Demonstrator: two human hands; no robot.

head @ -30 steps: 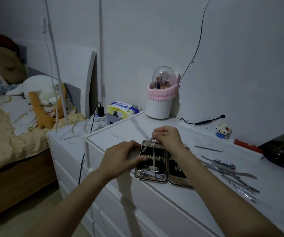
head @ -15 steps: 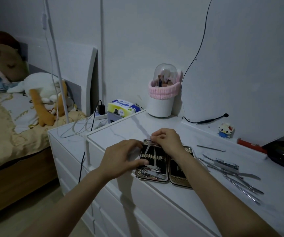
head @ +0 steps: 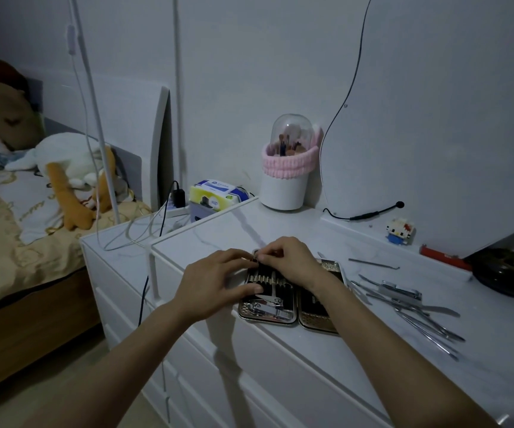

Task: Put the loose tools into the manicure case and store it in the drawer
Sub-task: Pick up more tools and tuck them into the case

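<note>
The manicure case [head: 268,315] lies open near the front edge of the white dresser [head: 373,359], gold-edged with a dark lining, clippers in its near left half. My left hand [head: 215,282] rests on the case's left side, fingers curled, fingertips at its far edge. My right hand [head: 289,261] reaches over the case's far end and pinches a small metal tool [head: 254,255] at the top of the left half. Several loose metal tools [head: 410,307] lie in a pile right of the case. One thin tool [head: 373,263] lies apart, further back.
A white brush holder with a pink band [head: 286,177] stands at the back against the wall. A small toy figure [head: 399,230], a red lighter [head: 444,257] and a dark round object [head: 509,273] sit back right. Tissues [head: 215,193] and cables lie left; a bed beyond.
My right hand has shifted toward the case's far left corner, where it pinches the small tool. My left hand's fingers have moved up beside it.
</note>
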